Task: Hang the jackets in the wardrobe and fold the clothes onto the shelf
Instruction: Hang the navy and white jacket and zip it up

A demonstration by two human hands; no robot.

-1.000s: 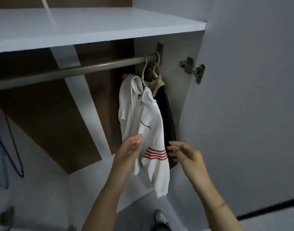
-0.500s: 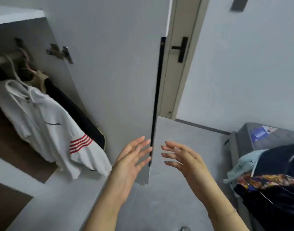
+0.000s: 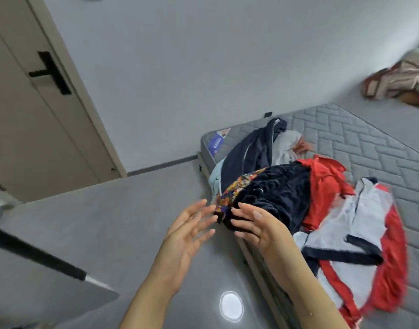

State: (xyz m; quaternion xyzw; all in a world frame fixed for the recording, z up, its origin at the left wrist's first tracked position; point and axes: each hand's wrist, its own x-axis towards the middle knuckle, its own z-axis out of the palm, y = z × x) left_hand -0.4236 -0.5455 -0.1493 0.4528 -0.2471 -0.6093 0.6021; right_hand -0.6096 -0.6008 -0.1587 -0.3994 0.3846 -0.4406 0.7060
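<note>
Quilted grey fabric mattress (image 3: 360, 143), plush dark velvet garment (image 3: 279, 193), glossy grey floor (image 3: 104, 222)

A home bedroom — bare mattress (image 3: 346, 138), strewn clothes (image 3: 286, 186), door (image 3: 25, 127)

Two bare forearms, no sleeves; hands (image 3: 191, 231) ungloved; short plain fingernails; no rings.

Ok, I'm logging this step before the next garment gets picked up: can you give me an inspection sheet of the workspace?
Surface: bare grey quilted mattress, carrying the clothes.
Job's things: dark velvet garment with patterned trim, red garment, white jacket with red and navy trim, navy garment.
Clutter: striped bundle far right.
Hands: left hand and right hand open, empty, near the pile's edge.
Cables: nothing seen.
Surroundings: door, grey floor.
</note>
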